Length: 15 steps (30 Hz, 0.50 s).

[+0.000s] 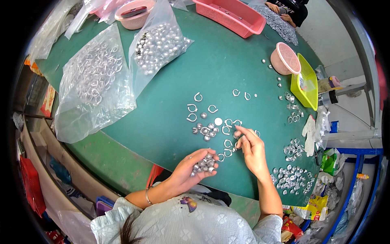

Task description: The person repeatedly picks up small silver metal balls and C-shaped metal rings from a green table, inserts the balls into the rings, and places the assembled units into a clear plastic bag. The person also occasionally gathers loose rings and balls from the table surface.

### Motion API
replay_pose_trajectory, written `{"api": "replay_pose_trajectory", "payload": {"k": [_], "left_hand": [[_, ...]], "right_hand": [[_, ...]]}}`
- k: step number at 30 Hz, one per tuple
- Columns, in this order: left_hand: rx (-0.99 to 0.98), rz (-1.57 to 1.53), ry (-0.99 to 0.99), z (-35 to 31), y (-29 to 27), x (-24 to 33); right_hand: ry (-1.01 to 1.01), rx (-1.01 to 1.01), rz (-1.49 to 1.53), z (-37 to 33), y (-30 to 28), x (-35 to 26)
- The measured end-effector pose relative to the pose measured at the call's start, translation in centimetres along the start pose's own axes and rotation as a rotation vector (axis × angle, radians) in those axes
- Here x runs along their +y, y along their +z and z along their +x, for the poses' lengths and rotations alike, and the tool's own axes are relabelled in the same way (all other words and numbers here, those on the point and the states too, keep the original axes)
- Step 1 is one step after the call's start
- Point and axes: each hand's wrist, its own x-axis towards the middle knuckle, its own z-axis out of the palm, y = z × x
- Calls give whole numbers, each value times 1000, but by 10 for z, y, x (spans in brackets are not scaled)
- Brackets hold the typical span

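My left hand is turned palm up near the table's front edge, its fingers curled around a pile of small round silver balls. To its right, my right hand reaches over the green table with thumb and index finger bent toward each other. A silver ball shows at these fingertips, partly hidden. Open silver rings lie just left of the right hand. Beside them are a small cluster of loose silver balls and a white disc. More open rings lie farther left.
At the left lie clear bags of silver rings and silver balls. A pink basket, a round pink container and a yellow-green basket stand farther off. Finished-looking metal pieces spread along the right edge. Another person's hands work at the far right.
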Motion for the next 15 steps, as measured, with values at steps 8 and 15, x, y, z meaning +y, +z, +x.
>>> {"api": "replay_pose_trajectory", "payload": {"k": [8, 15], "left_hand": [[-7, 6, -9, -1, 0, -1], [-18, -6, 6, -3, -4, 2]], "right_hand": [[-252, -139, -411, 24, 28, -24], [-318, -165, -734, 31, 51, -15]]}}
